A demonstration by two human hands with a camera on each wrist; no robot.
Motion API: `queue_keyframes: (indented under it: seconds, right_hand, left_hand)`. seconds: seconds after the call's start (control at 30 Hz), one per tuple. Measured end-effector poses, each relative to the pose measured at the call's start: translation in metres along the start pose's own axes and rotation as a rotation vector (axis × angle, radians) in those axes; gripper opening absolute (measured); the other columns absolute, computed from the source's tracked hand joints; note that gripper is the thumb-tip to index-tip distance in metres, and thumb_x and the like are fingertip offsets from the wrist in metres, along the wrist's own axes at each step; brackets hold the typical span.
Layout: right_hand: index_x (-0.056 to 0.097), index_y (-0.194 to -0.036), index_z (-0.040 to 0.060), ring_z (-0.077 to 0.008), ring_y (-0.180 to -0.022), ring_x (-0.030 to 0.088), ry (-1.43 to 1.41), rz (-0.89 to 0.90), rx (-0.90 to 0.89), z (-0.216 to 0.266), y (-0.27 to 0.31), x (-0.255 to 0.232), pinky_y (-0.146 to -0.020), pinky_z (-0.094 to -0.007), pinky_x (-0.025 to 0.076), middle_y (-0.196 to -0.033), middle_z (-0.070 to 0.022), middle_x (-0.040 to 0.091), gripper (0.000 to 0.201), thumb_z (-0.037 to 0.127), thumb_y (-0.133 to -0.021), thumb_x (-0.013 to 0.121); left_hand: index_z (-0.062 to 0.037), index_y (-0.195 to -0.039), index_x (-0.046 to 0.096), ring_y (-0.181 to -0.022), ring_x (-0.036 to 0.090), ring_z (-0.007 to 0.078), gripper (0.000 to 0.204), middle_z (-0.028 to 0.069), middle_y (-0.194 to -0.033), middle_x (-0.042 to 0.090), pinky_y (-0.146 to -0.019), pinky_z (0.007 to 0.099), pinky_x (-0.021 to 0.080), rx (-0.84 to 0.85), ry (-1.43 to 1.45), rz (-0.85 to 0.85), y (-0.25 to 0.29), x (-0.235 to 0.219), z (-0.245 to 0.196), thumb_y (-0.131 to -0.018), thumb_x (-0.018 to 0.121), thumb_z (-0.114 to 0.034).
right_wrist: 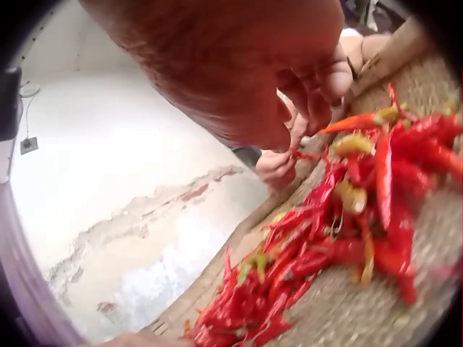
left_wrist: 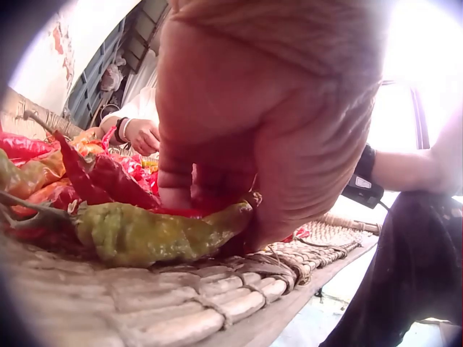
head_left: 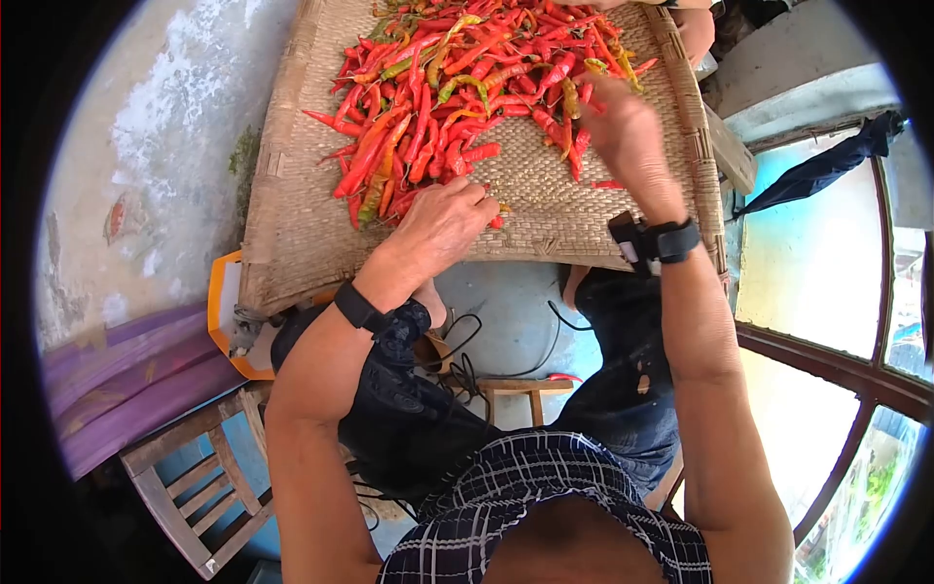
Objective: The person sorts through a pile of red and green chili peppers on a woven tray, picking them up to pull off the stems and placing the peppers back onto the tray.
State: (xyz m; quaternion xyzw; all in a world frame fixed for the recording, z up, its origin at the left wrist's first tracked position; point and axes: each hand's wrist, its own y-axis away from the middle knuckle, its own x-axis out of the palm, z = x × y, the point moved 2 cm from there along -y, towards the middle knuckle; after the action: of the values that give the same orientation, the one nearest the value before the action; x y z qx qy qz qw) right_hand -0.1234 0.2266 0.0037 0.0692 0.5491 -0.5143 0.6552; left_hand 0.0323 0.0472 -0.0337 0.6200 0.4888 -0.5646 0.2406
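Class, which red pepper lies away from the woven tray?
The lone red pepper below the tray, by the small wooden stool; the other peppers seen are on or just over the tray.

The right hand [right_wrist: 239, 65], its fingers bent, is above many red peppers [right_wrist: 340, 249] near the rim of the woven tray [right_wrist: 347, 311].

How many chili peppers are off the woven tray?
1: a red chili pepper, beyond the near edge of the woven tray, at the right end of the wooden stool. More may be hidden under the tray.
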Motion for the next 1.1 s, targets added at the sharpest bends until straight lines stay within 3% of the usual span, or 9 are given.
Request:
queue_keyframes:
  seconds: [0.07,0.3,0.57,0.67,0.77,0.8,0.87,0.93,1.1]
  right_hand:
    - [0.060,-0.106,0.0047,-0.0331,-0.082,0.063,-0.137,0.197,-0.245,0.021,0.016,0.032,-0.072,-0.0418,0.053,-0.091,-0.0164,0.062,0.029,0.012,-0.079,0.064]
    - [0.056,-0.101,0.0050,-0.0376,-0.077,0.063,0.087,0.467,-0.174,0.060,0.033,0.070,-0.065,-0.0463,0.052,-0.091,-0.0175,0.059,0.021,0.006,-0.080,0.055]
    - [0.059,-0.090,0.0038,-0.0377,-0.077,0.062,0.270,0.552,-0.221,0.031,0.018,0.026,-0.066,-0.0459,0.051,-0.079,-0.0172,0.060,0.017,0.005,-0.074,0.057]
    - [0.062,-0.090,0.0036,-0.0401,-0.077,0.064,0.143,0.445,-0.096,0.010,0.005,-0.005,-0.067,-0.0448,0.052,-0.085,-0.0184,0.063,0.014,0.008,-0.077,0.059]
    - [0.062,-0.102,0.0044,-0.0362,-0.075,0.064,0.207,-0.236,-0.131,-0.003,-0.005,-0.021,-0.067,-0.0427,0.052,-0.078,-0.0174,0.064,0.027,0.018,-0.079,0.067]
    - [0.062,-0.102,0.0044,-0.0362,-0.075,0.064,0.212,-0.237,-0.129,0.003,-0.006,-0.019,-0.067,-0.0427,0.052,-0.078,-0.0174,0.064,0.027,0.018,-0.079,0.067]
    - [0.063,-0.104,0.0026,-0.0337,-0.078,0.064,0.009,-0.181,-0.112,0.021,-0.005,-0.008,-0.071,-0.0426,0.051,-0.077,-0.0183,0.065,0.031,0.018,-0.078,0.069]
    - [0.065,-0.097,0.0014,-0.0354,-0.080,0.064,-0.301,0.263,0.064,0.041,0.007,0.023,-0.074,-0.0434,0.051,-0.080,-0.0205,0.065,0.029,0.024,-0.079,0.068]
    - [0.065,-0.093,0.0009,-0.0299,-0.074,0.066,-0.121,0.574,-0.028,0.077,0.028,0.066,-0.067,-0.0374,0.051,-0.081,-0.0176,0.066,0.023,0.021,-0.083,0.065]
  left_hand:
    - [-0.0031,-0.077,0.058,-0.081,0.057,0.0254,0.008,0.0079,-0.077,0.054,-0.067,0.0358,0.051,0.004,-0.016,-0.014,0.000,0.000,-0.001,-0.069,0.058,-0.002]
    - [-0.0048,-0.079,0.058,-0.084,0.057,0.0238,0.010,0.0074,-0.081,0.057,-0.066,0.0341,0.052,0.022,-0.018,0.013,0.002,-0.003,0.001,-0.069,0.060,-0.003]
    - [-0.0037,-0.079,0.058,-0.082,0.057,0.0251,0.011,0.0073,-0.078,0.054,-0.066,0.0353,0.050,0.032,0.017,-0.049,0.008,-0.004,0.000,-0.068,0.059,-0.002]
    - [-0.0035,-0.079,0.058,-0.083,0.057,0.0248,0.011,0.0073,-0.080,0.054,-0.067,0.0347,0.051,0.009,0.018,-0.010,0.007,-0.001,-0.001,-0.068,0.059,-0.002]
    - [-0.0030,-0.082,0.058,-0.083,0.057,0.0248,0.014,0.0072,-0.081,0.055,-0.068,0.0346,0.051,0.017,0.001,0.000,0.005,0.002,-0.002,-0.068,0.059,-0.002]
    - [-0.0030,-0.082,0.058,-0.083,0.057,0.0248,0.014,0.0072,-0.081,0.055,-0.068,0.0346,0.051,0.022,0.002,-0.002,0.004,0.001,-0.002,-0.068,0.059,-0.002]
    - [-0.0025,-0.084,0.059,-0.085,0.057,0.0249,0.016,0.0078,-0.082,0.055,-0.069,0.0351,0.051,0.011,0.017,0.009,0.004,0.000,-0.003,-0.068,0.059,-0.003]
    - [-0.0035,-0.084,0.059,-0.086,0.058,0.0248,0.014,0.0082,-0.083,0.057,-0.068,0.0348,0.052,0.016,-0.005,0.026,0.004,0.001,-0.003,-0.070,0.059,-0.004]
    - [-0.0025,-0.088,0.060,-0.088,0.057,0.0249,0.020,0.0089,-0.086,0.057,-0.070,0.0358,0.051,0.060,-0.043,-0.067,0.005,0.003,-0.002,-0.069,0.058,-0.003]
